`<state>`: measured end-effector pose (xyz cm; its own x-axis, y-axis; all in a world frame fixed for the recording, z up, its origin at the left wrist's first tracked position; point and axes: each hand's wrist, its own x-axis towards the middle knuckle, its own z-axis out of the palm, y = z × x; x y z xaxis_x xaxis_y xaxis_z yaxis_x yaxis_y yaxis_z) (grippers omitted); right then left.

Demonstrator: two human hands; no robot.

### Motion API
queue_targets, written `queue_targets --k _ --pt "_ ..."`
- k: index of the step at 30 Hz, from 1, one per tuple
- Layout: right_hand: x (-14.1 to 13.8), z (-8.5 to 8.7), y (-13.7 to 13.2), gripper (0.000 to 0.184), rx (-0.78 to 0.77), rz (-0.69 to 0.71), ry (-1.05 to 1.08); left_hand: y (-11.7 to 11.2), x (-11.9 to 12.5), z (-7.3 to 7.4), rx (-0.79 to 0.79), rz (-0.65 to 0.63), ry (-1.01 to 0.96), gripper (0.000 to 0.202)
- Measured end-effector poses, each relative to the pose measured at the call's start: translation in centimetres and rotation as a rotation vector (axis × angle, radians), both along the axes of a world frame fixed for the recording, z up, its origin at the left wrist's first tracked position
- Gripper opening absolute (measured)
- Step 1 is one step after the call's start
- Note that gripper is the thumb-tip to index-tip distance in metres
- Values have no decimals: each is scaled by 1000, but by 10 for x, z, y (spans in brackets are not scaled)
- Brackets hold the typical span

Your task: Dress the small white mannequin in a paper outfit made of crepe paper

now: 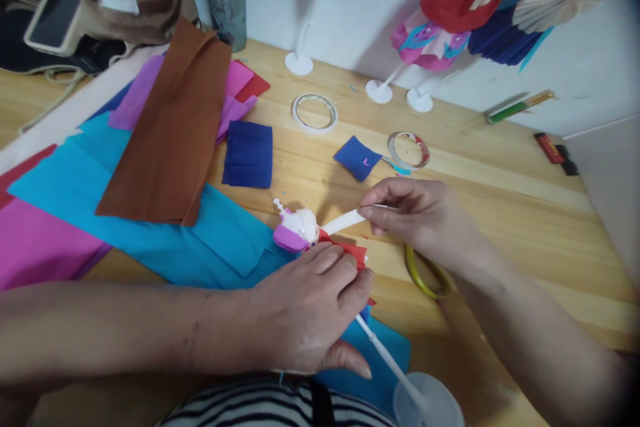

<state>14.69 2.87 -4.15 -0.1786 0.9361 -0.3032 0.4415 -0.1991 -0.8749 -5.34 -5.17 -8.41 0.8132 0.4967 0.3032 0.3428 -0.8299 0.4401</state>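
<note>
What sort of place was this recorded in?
Likely a craft workspace: the wooden table holds coloured sheets, a tape roll and a red-and-pink decoration on a white stand.

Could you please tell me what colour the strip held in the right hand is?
The strip is white, seen best in the head view.

Our bare left forearm (130, 327) reaches in from the left edge, nearly level across the lower view. Our left hand (310, 310) is back-up, fingers (334, 272) bent and close together, thumb (350, 357) angled down to the right. Our bare right forearm (530, 310) slants up from the lower right; our right hand (415, 213) points leftward, thumb and forefinger pinched.
</note>
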Motion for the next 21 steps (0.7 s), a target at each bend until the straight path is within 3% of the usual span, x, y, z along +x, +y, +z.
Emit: queue_targets --k 3,9,17,21 --pt "1 -3 0 23 -20 -12 9 1 0 1 -7 -6 8 87" --pt "6 -26 3 29 -151 -92 75 0 -1 2 -18 -17 21 87" --pt "2 -23 4 31 -134 -84 92 6 -1 13 -164 -37 28 76" --pt "2 -27 4 32 -152 -84 97 11 -4 25 -124 -68 1 68"
